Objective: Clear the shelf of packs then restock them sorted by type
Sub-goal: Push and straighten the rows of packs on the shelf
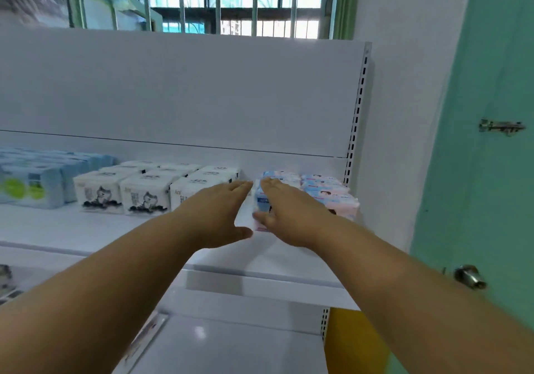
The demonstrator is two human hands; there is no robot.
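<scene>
Lower shelf point(231, 342): white, glossy, nearest the camera; a price-strip edge runs along its front left.

Both bare forearms reach forward and up over it toward the upper shelf point(86, 229).

Left hand point(219, 214): fingers straight and together, thumb spread out to the right, palm facing right. It grips nothing. It stands in the gap between the white packs and the pink-and-blue packs, fingertips close to the rear of that gap.

Right hand point(289, 214): laid flat over the top of the front-left pink-and-blue pack point(261, 209), fingers extended along it, thumb down against the pack's front face. Contact is visible; whether it is a firm grasp or only resting, cannot tell.

Upper shelf contents, left to right:
- light blue packs point(31, 184) with green circles, far left, partly cut off by the frame edge.
- white packs point(144, 188) with black cat print, in rows three across, standing upright.
- pink-and-blue packs point(329, 191), stacked at the right end, just beside the slotted upright point(357, 113).

Behind: white back panel point(185, 90). Above it, a barred window point(231, 1). Right side: green door point(491, 142) with bolt latch point(501, 126) and round knob point(469, 277).
</scene>
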